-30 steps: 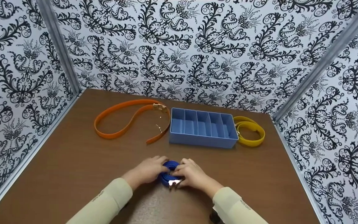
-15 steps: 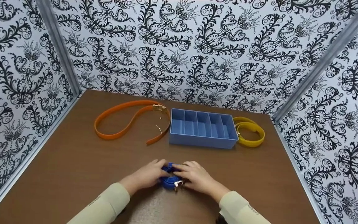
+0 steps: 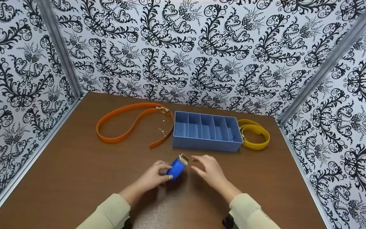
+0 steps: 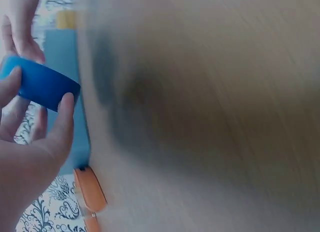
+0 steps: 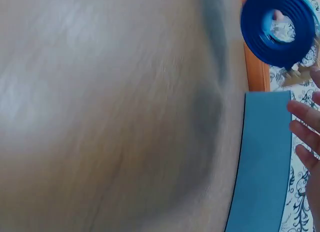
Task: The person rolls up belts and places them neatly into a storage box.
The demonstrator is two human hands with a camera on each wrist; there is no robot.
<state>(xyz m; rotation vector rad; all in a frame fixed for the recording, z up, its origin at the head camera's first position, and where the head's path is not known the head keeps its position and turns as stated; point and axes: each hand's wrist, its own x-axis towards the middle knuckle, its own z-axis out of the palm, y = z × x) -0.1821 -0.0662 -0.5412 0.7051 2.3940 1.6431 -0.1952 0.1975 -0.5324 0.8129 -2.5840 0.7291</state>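
A blue belt (image 3: 177,169), rolled into a tight coil with a gold buckle (image 3: 184,159), is raised above the brown table in my left hand (image 3: 154,175). Thumb and fingers grip the coil by its edges, as the left wrist view also shows with the blue belt (image 4: 45,84). My right hand (image 3: 211,170) is just right of the buckle, its fingers loosely extended and holding nothing. In the right wrist view the coil's spiral layers and central hole face the camera on the blue belt (image 5: 252,29), apart from the right hand's fingers (image 5: 305,114).
Beyond the hands sits a blue box (image 3: 206,143) divided into several compartments. An orange belt (image 3: 111,139) with a gold buckle lies loosely looped to its left, touching or close to it. A coiled yellow belt (image 3: 259,146) lies against its right end. Patterned walls enclose the table (image 3: 84,165).
Both hands were around the coil on the table. The left hand has lifted and tilted it, buckle now up and away. The right hand has let go and moved slightly right.
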